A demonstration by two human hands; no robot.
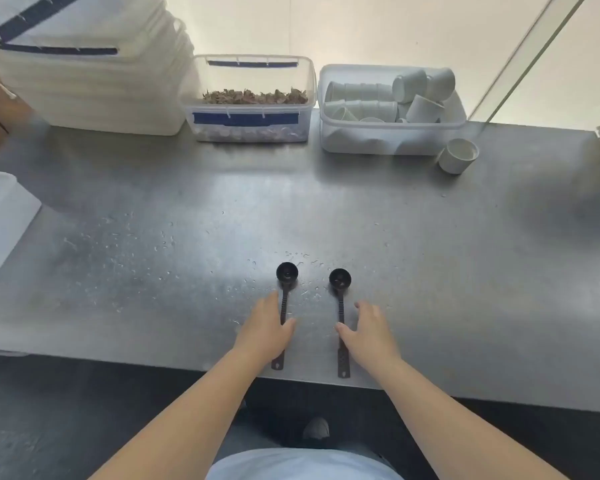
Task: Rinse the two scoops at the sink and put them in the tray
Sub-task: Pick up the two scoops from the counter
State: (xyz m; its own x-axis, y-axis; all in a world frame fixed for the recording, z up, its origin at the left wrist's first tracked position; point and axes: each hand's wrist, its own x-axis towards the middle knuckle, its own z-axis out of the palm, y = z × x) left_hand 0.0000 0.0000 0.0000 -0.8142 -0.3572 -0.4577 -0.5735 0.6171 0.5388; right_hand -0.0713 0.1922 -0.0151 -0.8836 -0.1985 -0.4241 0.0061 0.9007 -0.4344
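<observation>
Two black long-handled scoops lie side by side on the steel counter (153, 188), bowls pointing away from me. The left scoop (286, 277) has my left hand (264, 332) lying over the middle of its handle, fingers spread and not closed around it. The right scoop (340, 282) has my right hand (369, 336) just to the right of its handle, thumb touching the handle and fingers apart. Both handle ends reach the counter's front edge. No sink is in view.
Water drops dot the counter around the scoops. At the back stand stacked white tubs (94, 74), a clear box of brown dried pieces (250, 98) and a clear box of white cups (388, 105), with one loose cup (458, 155) beside it. A white tray (0, 216) sits at the left edge.
</observation>
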